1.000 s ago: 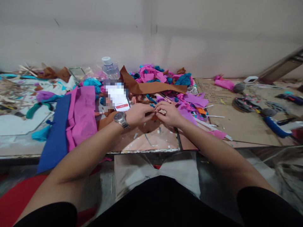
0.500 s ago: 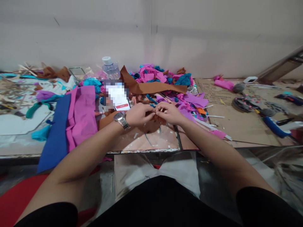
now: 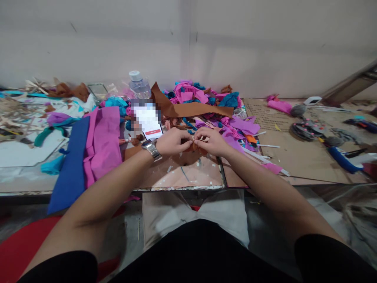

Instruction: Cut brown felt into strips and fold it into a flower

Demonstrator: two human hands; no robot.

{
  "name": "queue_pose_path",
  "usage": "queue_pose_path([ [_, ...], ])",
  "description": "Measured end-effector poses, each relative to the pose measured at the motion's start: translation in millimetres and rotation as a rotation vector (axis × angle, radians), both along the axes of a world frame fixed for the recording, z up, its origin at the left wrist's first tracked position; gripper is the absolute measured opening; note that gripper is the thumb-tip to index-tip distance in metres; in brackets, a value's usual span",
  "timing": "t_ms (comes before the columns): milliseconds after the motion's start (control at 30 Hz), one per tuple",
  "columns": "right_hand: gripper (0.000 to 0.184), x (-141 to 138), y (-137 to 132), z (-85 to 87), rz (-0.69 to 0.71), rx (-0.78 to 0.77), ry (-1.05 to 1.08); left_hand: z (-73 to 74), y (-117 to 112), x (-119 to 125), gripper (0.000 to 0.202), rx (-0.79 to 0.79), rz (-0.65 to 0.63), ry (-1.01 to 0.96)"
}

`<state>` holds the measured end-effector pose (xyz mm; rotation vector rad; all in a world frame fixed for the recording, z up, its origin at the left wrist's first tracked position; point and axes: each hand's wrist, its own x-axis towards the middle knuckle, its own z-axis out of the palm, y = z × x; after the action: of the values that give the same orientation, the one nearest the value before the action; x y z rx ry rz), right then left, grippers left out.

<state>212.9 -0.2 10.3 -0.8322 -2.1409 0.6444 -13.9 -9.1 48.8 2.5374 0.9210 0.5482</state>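
Observation:
My left hand point(image 3: 176, 142), with a metal watch point(image 3: 152, 149) on its wrist, is closed with thumb and fingertips pinched together. Facing it, my right hand point(image 3: 212, 141) pinches too, and the fingertips of both meet over the table. Between them shows a small piece of brown crepe paper point(image 3: 199, 150), mostly covered by the fingers. Just behind my left hand lies a lit phone point(image 3: 153, 133), its screen partly blurred. A wide brown strip point(image 3: 200, 109) stretches across the scraps beyond my hands.
Pink and blue sheets point(image 3: 70, 161) overhang the table edge at left. A capped bottle point(image 3: 139, 86) stands at the back beside heaped coloured scraps point(image 3: 188, 93). To the right are white sticks point(image 3: 262, 158), cardboard point(image 3: 297, 157), a dark pin holder point(image 3: 304, 129) and blue-handled tools point(image 3: 343, 159).
Both hands stay pinched together in nearly the same place, with slight finger movement. A little more brown shows beneath the fingertips. The whole view has shifted slightly.

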Motion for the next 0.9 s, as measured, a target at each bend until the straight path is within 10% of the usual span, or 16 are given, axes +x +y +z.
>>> queue_pose_path([
  [900, 0.007, -1.8, -5.0, 0.9, -0.092, 0.431, 0.003, -13.3, 10.3, 1.4, 0.033, -0.3, 0.156, -0.265],
])
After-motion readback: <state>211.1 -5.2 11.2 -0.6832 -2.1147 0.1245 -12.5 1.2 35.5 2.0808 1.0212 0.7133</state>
